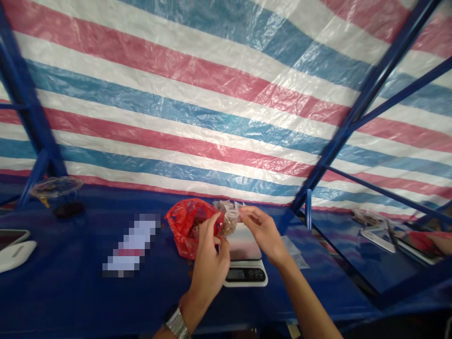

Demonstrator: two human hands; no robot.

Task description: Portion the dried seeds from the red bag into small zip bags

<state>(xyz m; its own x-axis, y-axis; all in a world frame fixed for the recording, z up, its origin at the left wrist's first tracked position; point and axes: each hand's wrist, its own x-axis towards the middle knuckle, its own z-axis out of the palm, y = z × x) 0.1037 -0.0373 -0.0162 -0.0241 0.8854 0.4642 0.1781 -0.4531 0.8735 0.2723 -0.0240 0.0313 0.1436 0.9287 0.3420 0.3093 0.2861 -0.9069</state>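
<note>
Above a kitchen scale (245,273) I hold a small clear plastic bag (230,224) with brownish contents I cannot identify. My left hand (212,254), a metal watch on its wrist, is closed at the bag's left side. The thumb and fingers of my right hand (259,228) pinch its upper right edge. An open red plastic bag (181,226) with dark brown bits inside stands just left of the scale, partly behind my left hand. More clear bags (226,205) show behind the held one. Flat clear bags (294,252) lie right of the scale, near my right forearm.
A clear plastic cup (63,197) with dark liquid stands at the back left. A white device (16,254) sits at the left edge. Blue metal posts (339,127) frame the striped sheet. At right, another person's hand (441,242) is near a second scale (377,239).
</note>
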